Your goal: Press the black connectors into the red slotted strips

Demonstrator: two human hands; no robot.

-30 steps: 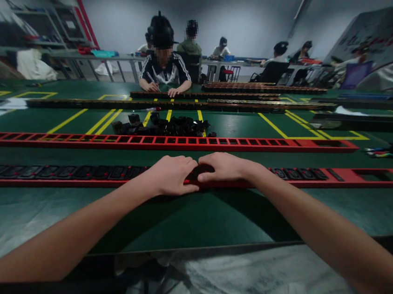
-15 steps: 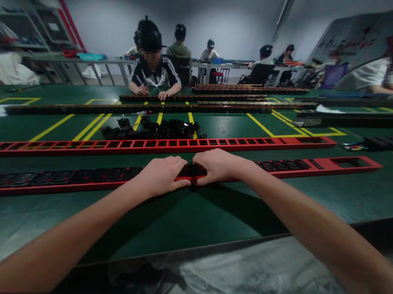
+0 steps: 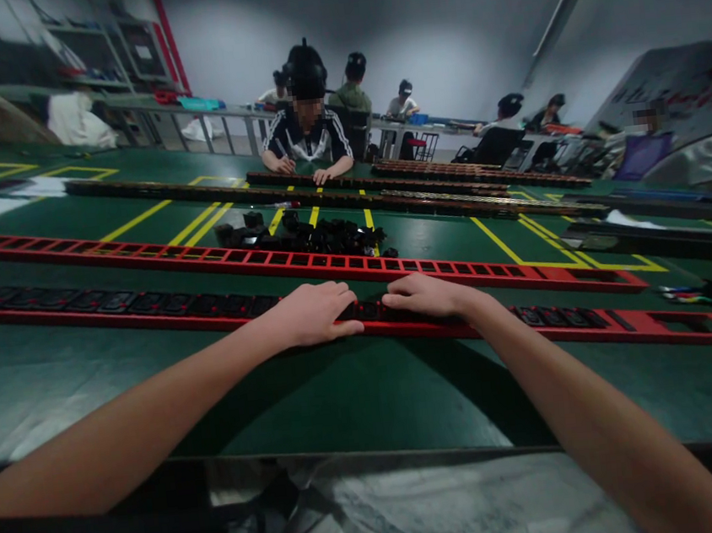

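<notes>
- A second long red slotted rail (image 3: 305,262) is laid across the green table top (image 3: 319,397), its slots seen unfilled.
- A heap of small black plastic parts (image 3: 318,236) is piled just behind that rail.
- Yellow taped lines (image 3: 513,252) are marked on the table.
- Dark long strips (image 3: 348,193) are ranged further back.
- A person in a dark white-striped jacket (image 3: 308,140) is seated opposite (one hand laid flat on a strip).
- Grey metal shelving (image 3: 118,58) is seen at the back left.
</notes>
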